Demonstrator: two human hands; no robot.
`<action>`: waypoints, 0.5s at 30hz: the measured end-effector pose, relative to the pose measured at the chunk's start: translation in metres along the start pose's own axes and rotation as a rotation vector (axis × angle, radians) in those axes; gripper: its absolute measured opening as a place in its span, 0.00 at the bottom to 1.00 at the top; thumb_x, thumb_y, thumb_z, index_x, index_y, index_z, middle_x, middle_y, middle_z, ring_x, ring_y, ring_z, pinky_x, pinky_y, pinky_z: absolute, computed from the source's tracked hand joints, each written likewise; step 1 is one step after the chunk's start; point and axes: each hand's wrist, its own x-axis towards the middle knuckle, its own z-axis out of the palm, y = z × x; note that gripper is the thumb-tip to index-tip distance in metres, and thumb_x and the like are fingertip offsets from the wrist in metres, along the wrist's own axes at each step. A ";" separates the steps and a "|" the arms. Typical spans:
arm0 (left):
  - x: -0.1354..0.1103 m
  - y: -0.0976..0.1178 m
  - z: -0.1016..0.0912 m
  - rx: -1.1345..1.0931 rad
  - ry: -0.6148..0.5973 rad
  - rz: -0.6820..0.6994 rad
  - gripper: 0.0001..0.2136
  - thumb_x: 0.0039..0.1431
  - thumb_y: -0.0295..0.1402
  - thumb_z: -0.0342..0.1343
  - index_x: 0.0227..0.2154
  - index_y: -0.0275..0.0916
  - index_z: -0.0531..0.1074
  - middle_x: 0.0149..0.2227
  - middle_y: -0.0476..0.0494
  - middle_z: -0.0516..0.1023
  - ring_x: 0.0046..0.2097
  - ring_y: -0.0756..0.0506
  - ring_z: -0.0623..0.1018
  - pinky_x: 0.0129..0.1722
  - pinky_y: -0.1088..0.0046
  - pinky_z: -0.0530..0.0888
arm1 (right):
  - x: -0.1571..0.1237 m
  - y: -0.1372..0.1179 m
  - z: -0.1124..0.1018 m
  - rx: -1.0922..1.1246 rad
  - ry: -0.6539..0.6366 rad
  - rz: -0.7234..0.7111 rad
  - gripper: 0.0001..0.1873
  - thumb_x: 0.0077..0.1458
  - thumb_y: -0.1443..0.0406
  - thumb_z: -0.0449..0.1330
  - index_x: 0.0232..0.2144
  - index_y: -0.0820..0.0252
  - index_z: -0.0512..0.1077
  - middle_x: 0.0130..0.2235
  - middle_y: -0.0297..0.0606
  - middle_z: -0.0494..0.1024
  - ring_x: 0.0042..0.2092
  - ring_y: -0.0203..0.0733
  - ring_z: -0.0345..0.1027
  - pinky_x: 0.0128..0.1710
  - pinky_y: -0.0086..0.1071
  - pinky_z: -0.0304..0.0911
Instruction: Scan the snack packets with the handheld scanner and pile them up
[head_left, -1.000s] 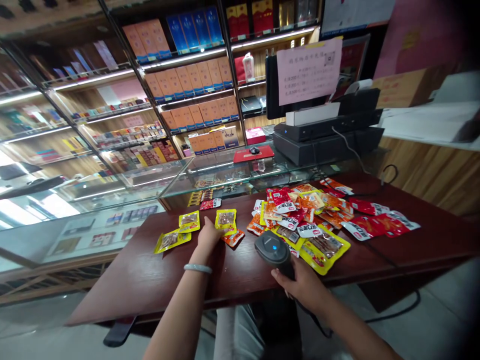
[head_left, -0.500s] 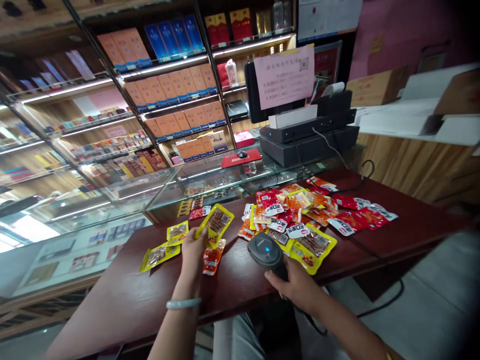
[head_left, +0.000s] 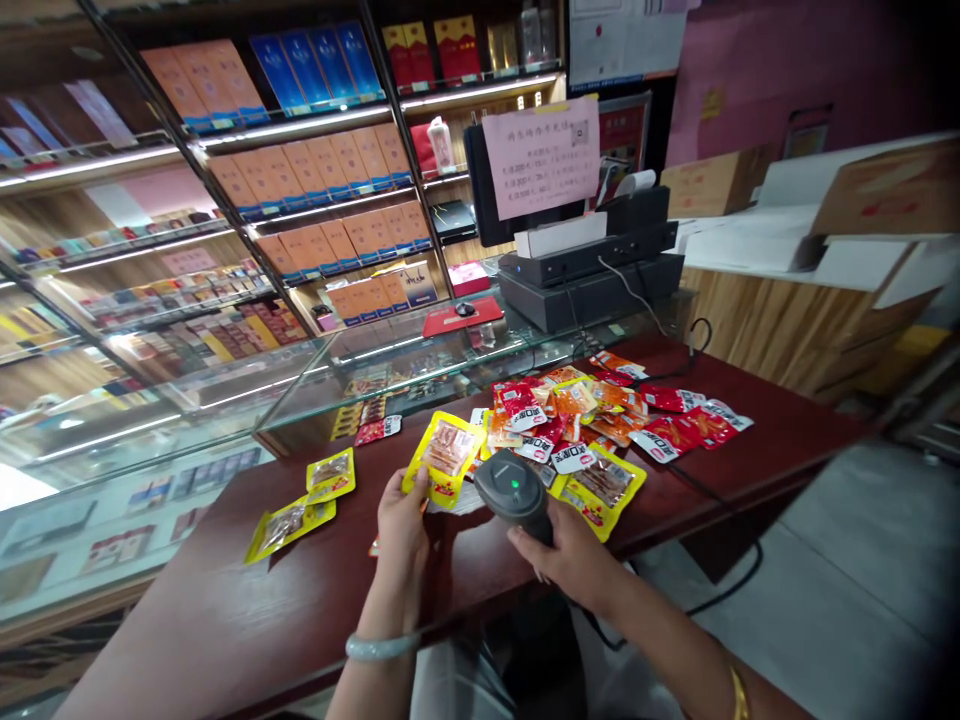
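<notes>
My left hand [head_left: 403, 515] pinches a yellow snack packet [head_left: 444, 455] with a clear window by its lower left corner, held above the table. In my right hand [head_left: 570, 550] is a dark barcode scanner [head_left: 512, 490] with a green light, its head close to the packet's right side. Two more yellow packets, a small one [head_left: 330, 474] and a larger one [head_left: 289, 527], lie to the left. A heap of red and orange snack packets [head_left: 547, 405] spreads behind the scanner, with another yellow packet [head_left: 602, 490] at its front edge.
The dark red table [head_left: 225, 600] adjoins a glass display counter [head_left: 360, 345]. A cash register [head_left: 592, 265] with a pink sign [head_left: 541, 157] stands behind the heap. The scanner's black cable [head_left: 739, 580] loops at the right. Shelves of boxes [head_left: 315, 170] line the back.
The held yellow packet has moved right, closer to the scanner, and its front faces up more. The scanner's light has turned from blue to green. The camera view has shifted slightly.
</notes>
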 end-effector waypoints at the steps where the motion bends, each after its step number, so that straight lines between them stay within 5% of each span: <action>1: 0.000 -0.001 0.003 -0.018 -0.001 -0.018 0.24 0.34 0.44 0.76 0.30 0.38 0.71 0.26 0.53 0.77 0.25 0.52 0.76 0.28 0.76 0.74 | -0.001 0.002 -0.001 0.004 0.000 0.005 0.08 0.56 0.63 0.63 0.38 0.57 0.78 0.38 0.42 0.87 0.45 0.54 0.81 0.49 0.43 0.75; 6: 0.007 -0.004 0.047 -0.040 -0.006 -0.144 0.17 0.45 0.38 0.72 0.34 0.37 0.73 0.27 0.50 0.79 0.23 0.50 0.76 0.22 0.77 0.71 | -0.003 0.008 -0.004 0.001 0.041 0.001 0.15 0.55 0.63 0.63 0.45 0.57 0.78 0.45 0.45 0.87 0.49 0.56 0.80 0.54 0.47 0.73; 12: 0.016 -0.012 0.132 -0.070 -0.261 -0.298 0.08 0.56 0.32 0.66 0.36 0.34 0.75 0.31 0.43 0.82 0.28 0.49 0.80 0.29 0.75 0.78 | -0.004 0.010 -0.011 0.000 0.063 0.039 0.16 0.54 0.62 0.62 0.45 0.58 0.78 0.46 0.47 0.87 0.48 0.58 0.80 0.52 0.49 0.73; 15: 0.016 -0.014 0.138 0.107 -0.357 -0.233 0.15 0.57 0.32 0.66 0.46 0.34 0.77 0.33 0.41 0.83 0.32 0.45 0.83 0.34 0.70 0.80 | -0.005 0.013 -0.016 -0.038 0.091 0.063 0.16 0.53 0.60 0.62 0.43 0.60 0.78 0.43 0.49 0.87 0.46 0.59 0.80 0.51 0.51 0.74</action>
